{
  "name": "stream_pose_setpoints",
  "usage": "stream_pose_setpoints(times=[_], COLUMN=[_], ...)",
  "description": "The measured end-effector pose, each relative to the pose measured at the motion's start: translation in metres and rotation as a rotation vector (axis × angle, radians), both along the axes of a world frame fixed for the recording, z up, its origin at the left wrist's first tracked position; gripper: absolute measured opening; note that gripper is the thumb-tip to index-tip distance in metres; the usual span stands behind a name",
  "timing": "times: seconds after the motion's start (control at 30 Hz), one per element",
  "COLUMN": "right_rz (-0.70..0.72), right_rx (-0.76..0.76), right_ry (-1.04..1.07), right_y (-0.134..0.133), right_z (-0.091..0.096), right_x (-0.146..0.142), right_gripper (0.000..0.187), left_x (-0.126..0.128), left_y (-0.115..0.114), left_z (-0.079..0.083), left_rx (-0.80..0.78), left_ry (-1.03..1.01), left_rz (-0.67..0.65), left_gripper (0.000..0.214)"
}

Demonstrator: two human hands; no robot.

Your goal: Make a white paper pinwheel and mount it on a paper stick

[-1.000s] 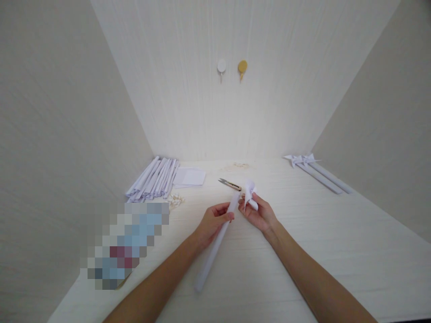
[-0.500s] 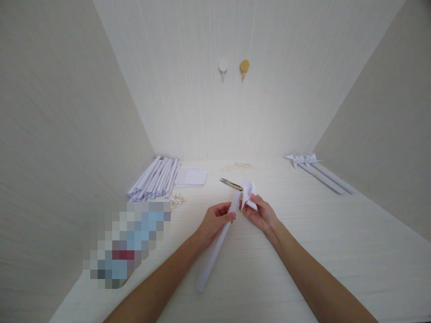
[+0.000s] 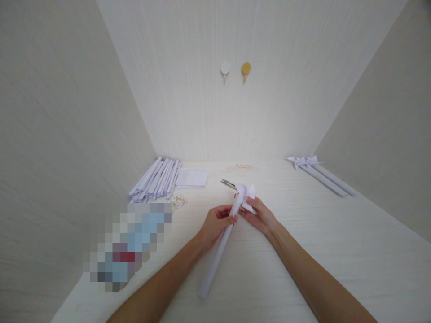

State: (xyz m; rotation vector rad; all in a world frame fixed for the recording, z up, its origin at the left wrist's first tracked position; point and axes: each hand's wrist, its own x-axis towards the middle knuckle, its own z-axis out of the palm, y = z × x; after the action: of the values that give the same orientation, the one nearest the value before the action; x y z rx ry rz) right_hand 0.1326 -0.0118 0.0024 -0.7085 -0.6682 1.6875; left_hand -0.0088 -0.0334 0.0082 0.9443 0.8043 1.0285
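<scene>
Between the fingers and thumb of my left hand [image 3: 218, 226] is a white paper tube [image 3: 215, 264], slanting from its upper end down to the lower middle of the view. A white paper pinwheel [image 3: 243, 195] with curled blades sits at the tube's top end. My right hand [image 3: 258, 216] is closed around the pinwheel's right side; some fingertips are hidden behind the paper. Just beyond, a pair of thread snips [image 3: 228, 183] lies on the table, its blades pointing left and the rest covered by the pinwheel.
Several paper tubes [image 3: 156, 179] are piled at left beside square paper sheets [image 3: 191, 177] and small pale pieces [image 3: 178, 202]. A pixelated blurred object [image 3: 134, 246] lies nearer. Finished pinwheels [image 3: 305, 161] on tubes rest at right. Two hooks [image 3: 246, 68] are on the back wall.
My right hand has brought the pinwheel left against the tube's top end, and it now overlaps that end and more of the snips. My left hand keeps its hold on the tube.
</scene>
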Motion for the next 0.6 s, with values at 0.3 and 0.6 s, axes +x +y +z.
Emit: stream_pose_setpoints(times=[0.3, 0.6], right_rz=[-0.027, -0.002], right_rx=[-0.011, -0.052], right_ry=[-0.026, -0.02], right_y=[0.0033, 0.0056], right_z=[-0.0031, -0.0054], right_x=[-0.0012, 0.0078], right_gripper=[0.029, 0.023], left_x=[-0.0012, 0.0014], left_y=[0.0003, 0.0007], left_z=[-0.0015, -0.0061], left_rx=[0.036, 0.147], left_ry=[0.057, 0.179], left_rz=[-0.028, -0.09], left_gripper=[0.028, 0.035])
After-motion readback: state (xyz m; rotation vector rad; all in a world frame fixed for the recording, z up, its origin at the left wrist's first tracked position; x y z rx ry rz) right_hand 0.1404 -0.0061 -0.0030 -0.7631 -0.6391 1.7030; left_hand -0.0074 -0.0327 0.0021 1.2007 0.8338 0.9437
